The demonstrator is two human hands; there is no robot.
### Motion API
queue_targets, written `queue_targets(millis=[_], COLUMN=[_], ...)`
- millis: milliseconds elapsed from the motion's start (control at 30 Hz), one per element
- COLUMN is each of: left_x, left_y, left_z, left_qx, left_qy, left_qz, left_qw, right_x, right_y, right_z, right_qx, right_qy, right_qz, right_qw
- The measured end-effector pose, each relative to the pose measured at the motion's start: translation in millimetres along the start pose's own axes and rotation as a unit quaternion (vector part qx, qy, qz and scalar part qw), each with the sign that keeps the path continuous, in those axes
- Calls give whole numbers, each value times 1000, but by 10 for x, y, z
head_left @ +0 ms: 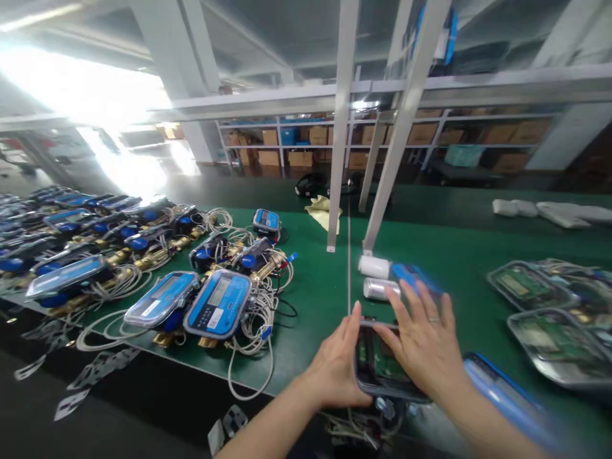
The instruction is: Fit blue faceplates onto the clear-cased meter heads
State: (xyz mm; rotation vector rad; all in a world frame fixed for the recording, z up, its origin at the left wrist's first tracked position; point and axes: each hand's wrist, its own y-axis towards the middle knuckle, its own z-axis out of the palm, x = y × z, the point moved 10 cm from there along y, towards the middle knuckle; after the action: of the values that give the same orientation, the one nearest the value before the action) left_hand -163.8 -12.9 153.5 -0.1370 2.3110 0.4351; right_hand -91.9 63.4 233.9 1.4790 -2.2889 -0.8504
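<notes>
An open meter housing (382, 360) with a green circuit board inside sits at the bench's front edge, cables below it. My left hand (337, 363) is wrapped round its left side, thumb at the rim. Over its right part lies my right hand (428, 338), fingers spread, thumb touching the top rim; a ring is on one finger. Just beyond the fingertips are two white cylinders (374, 266) and a blurred blue faceplate (415, 278). Another blue faceplate (509, 395) lies right of my right wrist.
Many blue-faced meters (218, 304) with brass fittings and coiled cables crowd the left of the green bench (310, 274). Open housings with boards (557, 341) stand at the right. Metal posts (340, 127) rise mid-bench near a yellow cloth (322, 211). Boxes fill shelves behind.
</notes>
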Motion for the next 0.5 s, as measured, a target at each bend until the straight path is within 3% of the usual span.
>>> queue_targets(millis=[133, 200, 300, 400, 500], left_x=[-82, -109, -26, 117, 69], left_y=[-71, -129, -192, -233, -203], left_z=[10, 2, -40, -148, -253], left_qx=[-30, -42, -53, -67, -72], left_qy=[-16, -34, -20, 23, 44], left_qz=[15, 16, -8, -58, -41], left_qw=[999, 998, 998, 996, 996], right_x=[189, 103, -400, -1142, -1658], right_y=[-48, -132, -467, -1085, -1681], right_z=[48, 73, 19, -161, -214], right_qx=[75, 102, 102, 68, 59], right_qy=[33, 41, 30, 38, 58], right_qz=[33, 60, 130, 270, 365], right_qw=[996, 992, 986, 960, 927])
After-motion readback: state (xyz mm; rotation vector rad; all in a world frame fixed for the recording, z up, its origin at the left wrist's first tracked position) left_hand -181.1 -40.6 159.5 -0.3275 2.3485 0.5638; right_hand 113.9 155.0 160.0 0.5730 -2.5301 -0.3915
